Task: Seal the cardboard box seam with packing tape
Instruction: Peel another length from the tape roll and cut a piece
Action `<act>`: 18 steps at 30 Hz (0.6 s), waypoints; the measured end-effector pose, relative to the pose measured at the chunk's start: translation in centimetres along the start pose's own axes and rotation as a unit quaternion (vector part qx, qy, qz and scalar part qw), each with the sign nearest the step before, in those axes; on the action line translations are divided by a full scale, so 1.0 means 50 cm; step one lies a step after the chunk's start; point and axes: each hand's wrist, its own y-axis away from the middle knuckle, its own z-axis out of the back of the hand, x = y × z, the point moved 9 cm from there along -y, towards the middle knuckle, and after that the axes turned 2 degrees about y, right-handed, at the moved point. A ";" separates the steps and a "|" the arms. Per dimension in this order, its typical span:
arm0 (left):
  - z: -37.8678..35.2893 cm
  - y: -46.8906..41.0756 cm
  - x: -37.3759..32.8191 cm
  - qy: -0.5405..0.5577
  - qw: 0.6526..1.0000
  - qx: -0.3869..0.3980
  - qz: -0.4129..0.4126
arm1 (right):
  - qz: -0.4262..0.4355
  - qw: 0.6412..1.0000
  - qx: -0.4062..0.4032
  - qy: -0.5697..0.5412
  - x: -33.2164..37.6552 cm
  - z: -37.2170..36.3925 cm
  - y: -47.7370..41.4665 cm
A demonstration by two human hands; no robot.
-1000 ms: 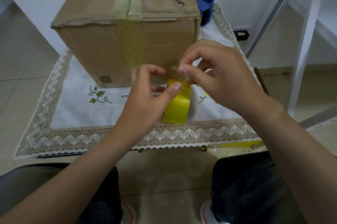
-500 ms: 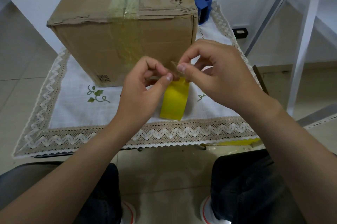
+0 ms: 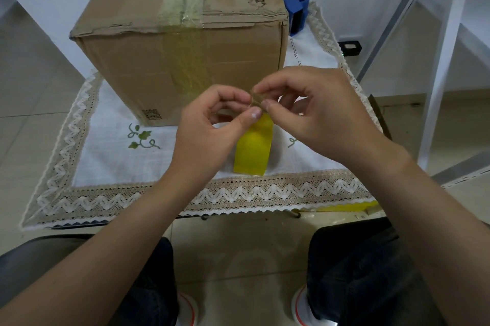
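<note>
The cardboard box [image 3: 180, 60] stands on the cloth-covered table, with a strip of yellowish clear tape [image 3: 185, 4] running along its top seam and down the near face. In front of the box, my left hand [image 3: 209, 129] and my right hand [image 3: 318, 113] meet fingertip to fingertip. Both pinch the crumpled free end of the yellow tape [image 3: 253, 150], which hangs below the fingers just above the cloth. Whether the yellow part is a roll seen edge-on or a flat piece is unclear.
A white tablecloth with a lace border [image 3: 238, 198] covers the small table. A blue tape dispenser [image 3: 297, 7] stands behind the box's right corner. A white metal frame [image 3: 440, 65] rises at the right. My knees sit below the table edge.
My left thumb has moved off the side of the yellow tape and up to its free end beside the right fingers. The yellow tape now hangs lower under both hands.
</note>
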 end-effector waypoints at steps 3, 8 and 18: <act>-0.003 -0.001 -0.001 0.006 1.000 0.001 -0.001 | 0.005 1.000 -0.004 0.003 0.001 0.000 0.000; -0.008 -0.003 -0.001 0.000 1.000 0.002 0.002 | 0.008 1.000 -0.011 0.010 0.001 0.001 0.000; -0.021 -0.001 -0.008 -0.012 0.999 0.041 0.023 | 0.050 0.996 -0.011 0.071 0.010 -0.006 0.002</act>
